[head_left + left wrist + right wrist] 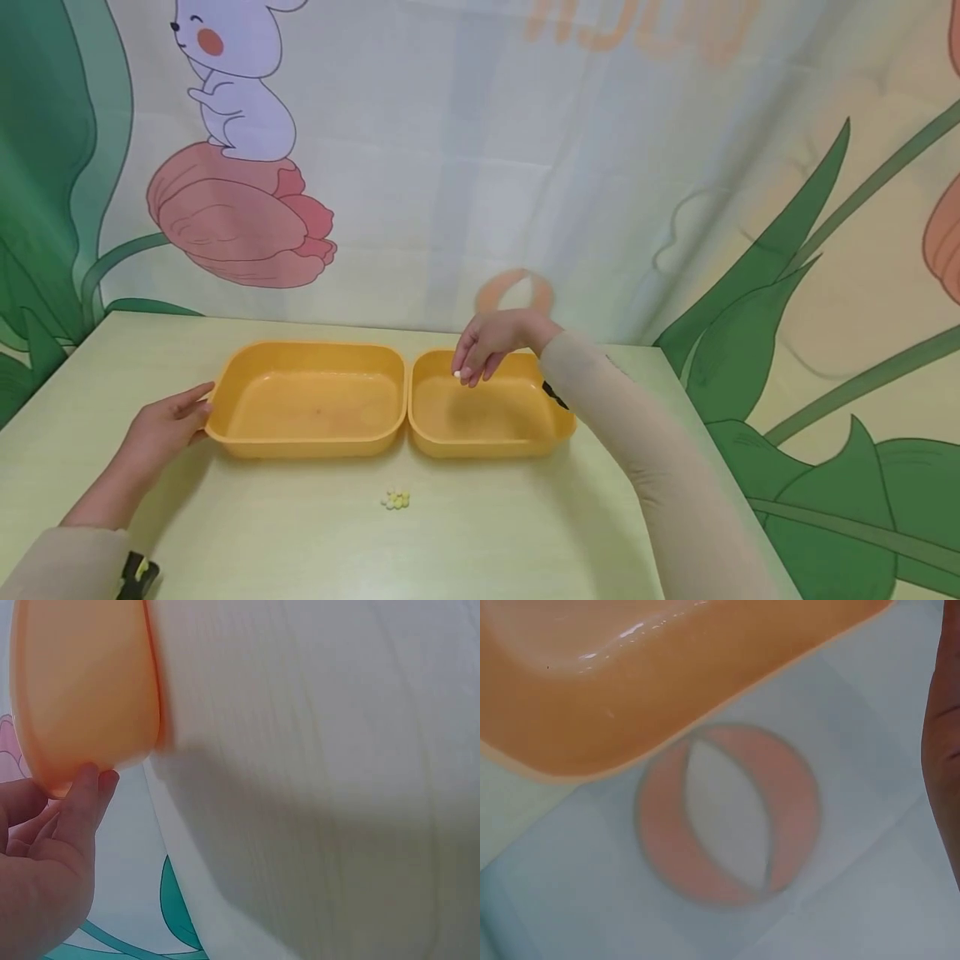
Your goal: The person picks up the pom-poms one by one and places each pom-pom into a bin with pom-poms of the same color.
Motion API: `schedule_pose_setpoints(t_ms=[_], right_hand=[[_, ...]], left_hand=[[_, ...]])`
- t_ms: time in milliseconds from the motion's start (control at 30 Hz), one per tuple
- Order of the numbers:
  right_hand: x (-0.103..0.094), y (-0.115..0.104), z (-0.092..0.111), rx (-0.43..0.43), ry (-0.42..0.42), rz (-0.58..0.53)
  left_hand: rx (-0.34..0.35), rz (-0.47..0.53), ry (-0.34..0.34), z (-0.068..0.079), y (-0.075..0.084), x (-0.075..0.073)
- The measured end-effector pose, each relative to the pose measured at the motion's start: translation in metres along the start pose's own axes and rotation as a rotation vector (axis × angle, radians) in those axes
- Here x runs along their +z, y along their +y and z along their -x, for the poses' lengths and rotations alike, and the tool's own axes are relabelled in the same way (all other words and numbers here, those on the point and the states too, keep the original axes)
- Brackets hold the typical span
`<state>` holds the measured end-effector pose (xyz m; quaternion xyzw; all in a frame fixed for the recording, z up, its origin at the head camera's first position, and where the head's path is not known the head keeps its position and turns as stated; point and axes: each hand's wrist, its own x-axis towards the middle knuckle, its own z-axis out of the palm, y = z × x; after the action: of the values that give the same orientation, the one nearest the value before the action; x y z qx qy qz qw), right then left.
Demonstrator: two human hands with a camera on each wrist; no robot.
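Note:
Two yellow-orange plastic trays stand side by side on the table. My left hand (161,423) grips the left end of the larger tray (307,448); in the left wrist view, thumb and fingers (79,802) pinch that end at its rim. Above the smaller tray (491,448), my right hand (491,340) points downward and pinches a tiny white, pill-like piece (457,374) between its fingertips. Only an edge of this hand (943,750) shows in the right wrist view, where the piece is out of sight. Both trays look bare inside.
In front of the trays, a small cluster of pale yellow and white pieces (395,499) lies on the light table (300,533). A printed curtain (420,208) with flowers and a cartoon animal hangs right behind the table's back edge.

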<state>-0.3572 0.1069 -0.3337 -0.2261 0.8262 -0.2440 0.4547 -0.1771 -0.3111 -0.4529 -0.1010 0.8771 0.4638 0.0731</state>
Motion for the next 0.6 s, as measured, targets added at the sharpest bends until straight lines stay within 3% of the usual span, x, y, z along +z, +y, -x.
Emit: schedule_pose_setpoints(t_ms=[600], right_hand=[[0.002,0.034,-0.055,0.154,-0.068,-0.056]], left_hand=[[-0.020,-0.017,-0.009,0.000,0.001,0.000]])
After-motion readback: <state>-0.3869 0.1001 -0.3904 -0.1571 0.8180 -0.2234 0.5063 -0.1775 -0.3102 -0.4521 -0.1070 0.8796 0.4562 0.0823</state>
